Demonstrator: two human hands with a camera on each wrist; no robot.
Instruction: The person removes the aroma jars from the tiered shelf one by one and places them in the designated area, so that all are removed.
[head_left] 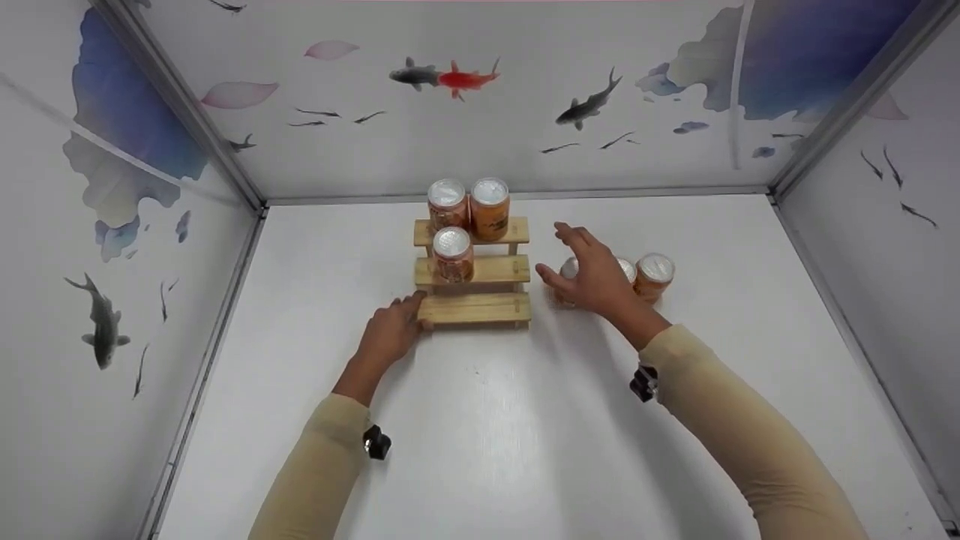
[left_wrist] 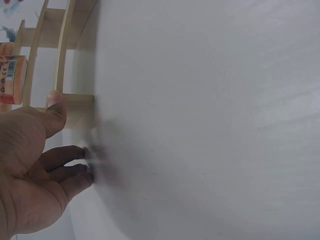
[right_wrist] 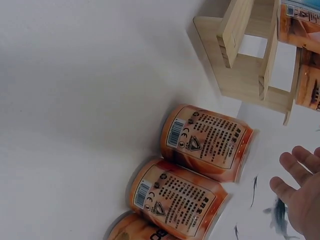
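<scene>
Three orange cans stood in a row on the white table, just right of the wooden rack, which bore three more. Above the row the right hand spread its fingers, grasping nothing; the left hand touched the end of the lowest step, fingers relaxed. Each can looked stiff, smooth, perhaps slippery (full or not, I couldn't tell), best held round its sides. Labels showed barcodes, a CE mark, warning triangles and a partial "BO"; finer print was unreadable.
</scene>
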